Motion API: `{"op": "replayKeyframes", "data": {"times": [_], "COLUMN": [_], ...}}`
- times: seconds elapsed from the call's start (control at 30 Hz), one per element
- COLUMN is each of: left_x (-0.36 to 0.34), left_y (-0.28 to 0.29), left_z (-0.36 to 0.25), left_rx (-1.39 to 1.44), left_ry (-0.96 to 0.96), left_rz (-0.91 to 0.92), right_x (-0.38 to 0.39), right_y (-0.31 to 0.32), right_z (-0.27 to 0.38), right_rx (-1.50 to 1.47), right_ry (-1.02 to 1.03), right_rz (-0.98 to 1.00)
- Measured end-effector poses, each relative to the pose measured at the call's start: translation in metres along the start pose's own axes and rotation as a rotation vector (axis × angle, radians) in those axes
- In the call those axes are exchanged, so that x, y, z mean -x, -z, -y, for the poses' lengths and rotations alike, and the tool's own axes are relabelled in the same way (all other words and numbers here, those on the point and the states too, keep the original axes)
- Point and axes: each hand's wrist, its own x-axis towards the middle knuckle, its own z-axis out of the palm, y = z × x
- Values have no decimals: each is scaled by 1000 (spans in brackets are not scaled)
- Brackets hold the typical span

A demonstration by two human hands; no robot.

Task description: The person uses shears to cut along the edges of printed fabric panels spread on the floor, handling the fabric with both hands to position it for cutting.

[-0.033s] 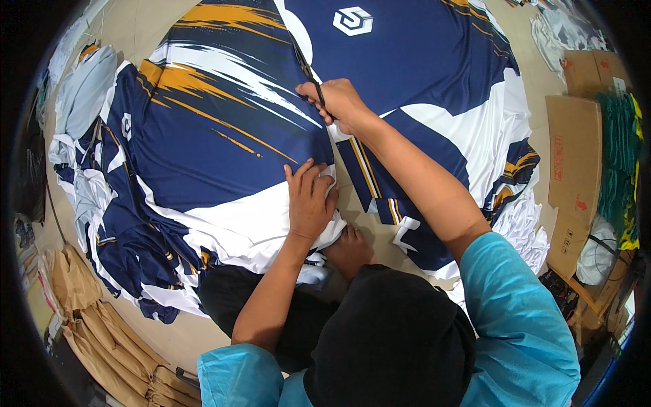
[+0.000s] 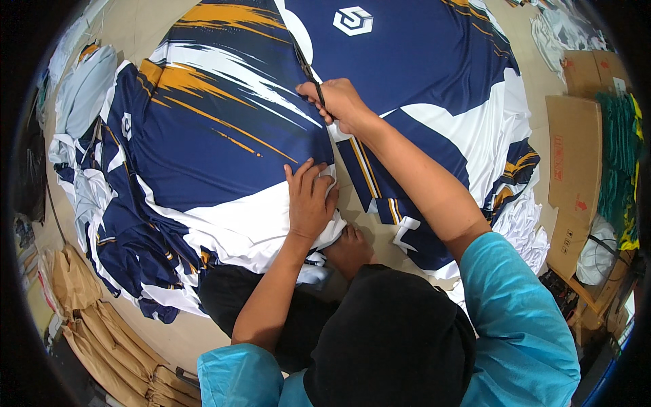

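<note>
Navy printed fabric point(image 2: 224, 152) lies under and beyond the left hand point(image 2: 310, 202), whose empty fingers spread slightly, apparently for steadying, while the right hand point(image 2: 341, 105) has fingers curled round black scissors point(image 2: 308, 72), presumably for control.

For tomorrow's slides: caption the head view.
Right hand holds scissors at printed fabric; left hand rests on it.

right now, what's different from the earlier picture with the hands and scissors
Nothing visibly changed. The right hand still holds the black scissors; the left hand still rests on the navy-and-white fabric.
</note>
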Motion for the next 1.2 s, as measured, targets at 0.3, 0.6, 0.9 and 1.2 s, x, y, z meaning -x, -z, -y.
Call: {"op": "replayKeyframes", "data": {"times": [0.3, 0.6, 0.9, 1.2], "left_x": [1, 1, 0, 0], "left_y": [0, 0, 0, 0], "left_z": [1, 1, 1, 0], "left_rx": [-2, 6, -2, 0], "left_ry": [12, 12, 15, 19], "left_rz": [13, 16, 23, 22], "right_x": [0, -7, -15, -18], "right_y": [0, -4, -3, -4], "right_z": [1, 16, 11, 21], "right_rx": [-13, -16, -8, 7], "right_ry": [11, -19, 10, -3], "right_rz": [8, -9, -17, -18]}}
